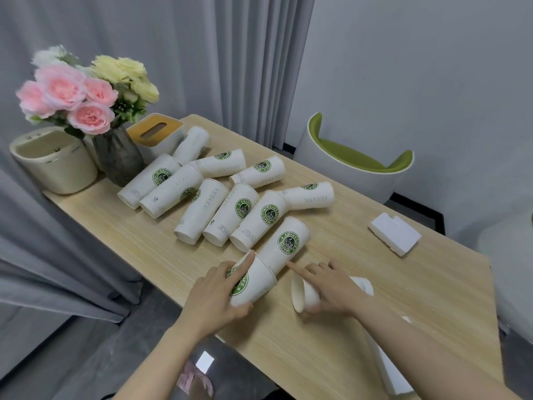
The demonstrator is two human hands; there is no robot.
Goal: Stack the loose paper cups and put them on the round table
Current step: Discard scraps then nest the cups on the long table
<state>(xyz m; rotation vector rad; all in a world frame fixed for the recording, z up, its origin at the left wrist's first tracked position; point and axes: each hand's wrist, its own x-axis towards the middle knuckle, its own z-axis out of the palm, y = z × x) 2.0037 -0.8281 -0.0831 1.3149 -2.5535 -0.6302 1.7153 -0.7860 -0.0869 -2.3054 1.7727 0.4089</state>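
The right hand (pixel 331 287) covers most of a white paper cup lying on its side (pixel 302 295), so only its open mouth, facing nine o'clock, and a strip of its base beyond the wrist can be seen; the fingers curl over it in a grip, the forefinger pointing out toward ten o'clock. The left hand (pixel 219 295) clasps a white paper cup with a green round coffee logo (pixel 251 284), its palm hiding the cup's lower side. A second logo cup (pixel 285 246) is pushed partway into that one, so its base is out of sight inside.

Toward twelve o'clock on the light wooden bench (pixel 346 327), nine more loose white paper cups (pixel 225 203) lie on their sides in a loose heap, some overlapping so their rims are hidden. At ten o'clock a dark ribbed vase (pixel 118 160) holds pink and pale yellow flowers (pixel 78 93); beside it stands a cream round bin (pixel 54 166), its contents hard to make out, and a tissue box with a wooden slotted lid (pixel 155 134). A white folded object (pixel 395 235) lies at two o'clock. A white flat thing at the bench's near edge (pixel 389 370) is partly hidden by the right forearm.
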